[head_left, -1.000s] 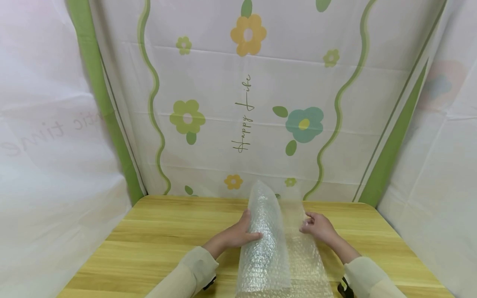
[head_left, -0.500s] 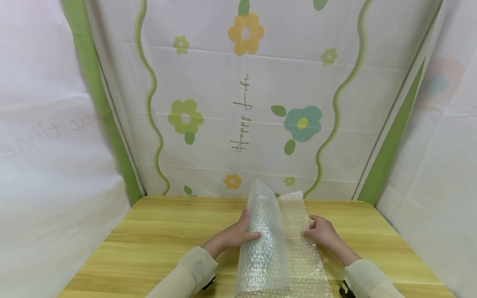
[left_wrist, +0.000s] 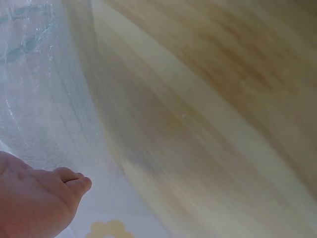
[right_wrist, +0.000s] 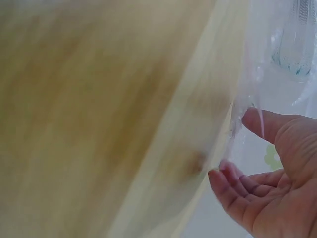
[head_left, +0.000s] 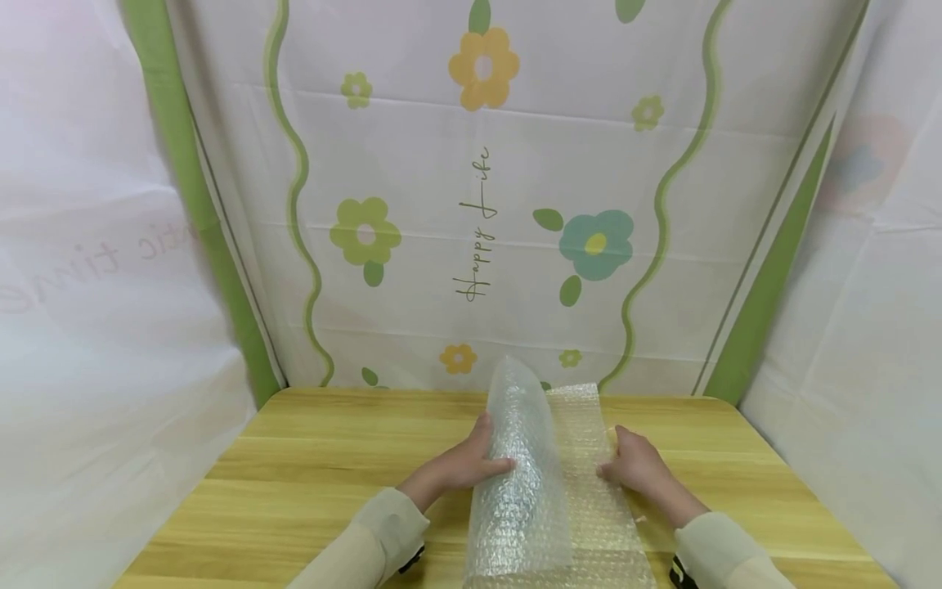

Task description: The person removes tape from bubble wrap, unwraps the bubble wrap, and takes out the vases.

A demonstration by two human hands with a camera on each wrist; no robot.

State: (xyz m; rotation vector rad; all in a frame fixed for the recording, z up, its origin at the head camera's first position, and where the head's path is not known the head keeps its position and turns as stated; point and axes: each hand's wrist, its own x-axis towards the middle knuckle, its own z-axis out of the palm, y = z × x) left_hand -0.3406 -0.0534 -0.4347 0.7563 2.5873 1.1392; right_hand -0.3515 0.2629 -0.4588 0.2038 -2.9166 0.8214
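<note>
A sheet of clear bubble wrap (head_left: 607,523) runs along the table's middle, its left part folded over into an upright bundle (head_left: 518,499). My left hand (head_left: 464,462) grips this bundle, thumb across the front and fingers behind. Through the plastic, the right wrist view shows a clear ribbed glass object (right_wrist: 297,47); its full shape is hidden. My right hand (head_left: 643,466) is at the right edge of the sheet. In the right wrist view its thumb (right_wrist: 262,121) touches the edge, with the loosely bent fingers (right_wrist: 230,191) spread apart from it.
The wooden table (head_left: 309,466) stretches to both sides of the wrap. A white cloth (head_left: 412,303) printed with flowers hangs behind it, with more cloth at left and right. A small plastic tab (head_left: 639,519) sticks out from the wrap's right edge.
The sheet's far right end has come into clear sight behind the bundle and settled slightly lower. My right hand has moved a little down along the edge. The left hand stays in place.
</note>
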